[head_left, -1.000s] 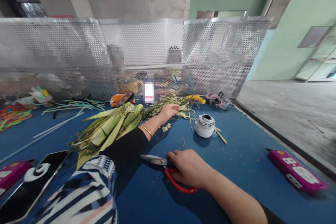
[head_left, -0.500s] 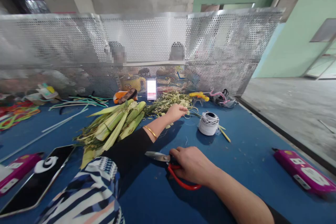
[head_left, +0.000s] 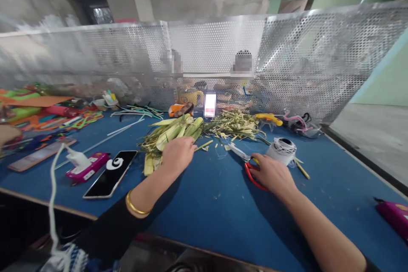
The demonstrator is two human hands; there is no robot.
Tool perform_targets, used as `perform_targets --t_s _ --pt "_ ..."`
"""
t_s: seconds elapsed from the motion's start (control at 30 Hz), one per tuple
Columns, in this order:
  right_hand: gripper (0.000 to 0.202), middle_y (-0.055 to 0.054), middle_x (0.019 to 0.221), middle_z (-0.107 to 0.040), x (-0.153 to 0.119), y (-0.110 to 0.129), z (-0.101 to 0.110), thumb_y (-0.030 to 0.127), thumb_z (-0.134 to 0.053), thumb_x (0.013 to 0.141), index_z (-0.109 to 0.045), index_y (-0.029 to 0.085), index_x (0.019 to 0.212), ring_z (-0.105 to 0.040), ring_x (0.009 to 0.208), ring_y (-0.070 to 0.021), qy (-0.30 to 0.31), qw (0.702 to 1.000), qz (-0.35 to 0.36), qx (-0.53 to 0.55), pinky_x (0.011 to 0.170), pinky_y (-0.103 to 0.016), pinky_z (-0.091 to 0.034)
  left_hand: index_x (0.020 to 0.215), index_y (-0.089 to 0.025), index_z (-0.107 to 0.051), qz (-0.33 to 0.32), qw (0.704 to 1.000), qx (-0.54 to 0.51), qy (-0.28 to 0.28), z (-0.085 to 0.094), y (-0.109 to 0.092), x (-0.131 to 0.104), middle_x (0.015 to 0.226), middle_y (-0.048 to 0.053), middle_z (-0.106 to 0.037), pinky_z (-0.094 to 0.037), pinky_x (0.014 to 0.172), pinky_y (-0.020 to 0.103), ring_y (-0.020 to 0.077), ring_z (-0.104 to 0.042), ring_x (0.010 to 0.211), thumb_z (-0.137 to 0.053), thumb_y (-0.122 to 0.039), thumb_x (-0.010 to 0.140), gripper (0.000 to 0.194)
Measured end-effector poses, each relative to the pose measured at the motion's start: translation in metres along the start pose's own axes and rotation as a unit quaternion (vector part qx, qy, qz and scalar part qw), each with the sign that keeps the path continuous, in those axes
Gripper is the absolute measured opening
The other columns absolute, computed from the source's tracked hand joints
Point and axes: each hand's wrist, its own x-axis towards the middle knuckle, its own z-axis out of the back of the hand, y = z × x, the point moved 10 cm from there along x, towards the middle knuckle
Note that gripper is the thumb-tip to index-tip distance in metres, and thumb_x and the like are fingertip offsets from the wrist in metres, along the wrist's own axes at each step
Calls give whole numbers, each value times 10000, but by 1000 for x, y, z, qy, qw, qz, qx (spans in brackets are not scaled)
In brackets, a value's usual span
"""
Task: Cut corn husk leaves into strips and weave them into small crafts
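Observation:
My right hand [head_left: 274, 175] grips red-handled scissors [head_left: 255, 180] above the blue table, their blades pointing away to the upper left. My left hand [head_left: 179, 154], with a gold bangle at the wrist, is over the near right side of a pile of green corn husks [head_left: 170, 134]. Its fingers are curled together, and what they hold, if anything, is hidden. A thin green strip [head_left: 204, 145] shows beside the fingertips; whether it is held I cannot tell. Husk scraps [head_left: 234, 124] lie heaped beyond both hands. A white spool of string [head_left: 282, 151] stands just behind the right hand.
At left lie a black phone [head_left: 111, 174], a magenta power strip [head_left: 89, 166] with a white plug and cable, another phone [head_left: 41, 154] and colourful strips [head_left: 79, 121]. A yellow-handled tool [head_left: 269, 119] lies at the back. A perforated metal screen [head_left: 210, 46] stands behind, with people beyond it.
My left hand has come back from the scrap heap to the husk pile. My right hand has moved forward with the scissors. The view has turned left.

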Motion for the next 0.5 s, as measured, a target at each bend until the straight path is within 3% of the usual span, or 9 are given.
perform_targets --t_s 0.1,0.2,0.3,0.37,0.43,0.5 --pt "339 -128 1024 -684 2 0 -5 339 -488 903 -603 164 1170 -654 917 -277 4 1000 12 4 682 -320 -407 487 -210 -504 65 996 48 -47 29 34 -6 715 100 -635 -457 802 315 347 -590 1025 -770 -129 572 291" --pt "307 -121 996 -670 4 6 -7 335 -481 910 -636 155 1105 -640 932 -277 -4 999 40 -3 723 -331 -414 516 -197 -511 75 986 152 -14 31 46 -9 714 108 -636 -461 806 342 353 -622 965 -747 -102 585 265" --pt "278 -112 971 -662 6 4 -11 338 -495 906 -662 168 1048 -635 921 -269 -13 999 44 -8 723 -327 -420 612 -184 -579 81 959 269 48 27 49 -9 715 117 -654 -463 752 349 315 -649 858 -584 -114 741 146" --pt "270 -107 959 -662 7 0 -13 349 -502 903 -672 181 1030 -637 901 -263 -25 999 37 3 713 -326 -428 716 -186 -614 74 944 312 72 29 45 -8 763 104 -673 -456 719 338 287 -650 828 -482 -140 811 169" --pt "277 -115 965 -664 6 -4 -8 350 -498 899 -678 180 1022 -634 901 -271 -66 997 27 29 719 -338 -440 792 -203 -620 69 958 269 72 33 36 -7 799 69 -682 -447 707 315 250 -642 813 -466 -186 835 160" --pt "296 -132 999 -666 2 -4 7 358 -491 890 -678 173 1028 -627 924 -286 -135 987 20 87 758 -365 -453 801 -206 -608 76 986 126 82 26 26 -8 792 39 -674 -443 695 293 211 -626 773 -510 -210 817 100"
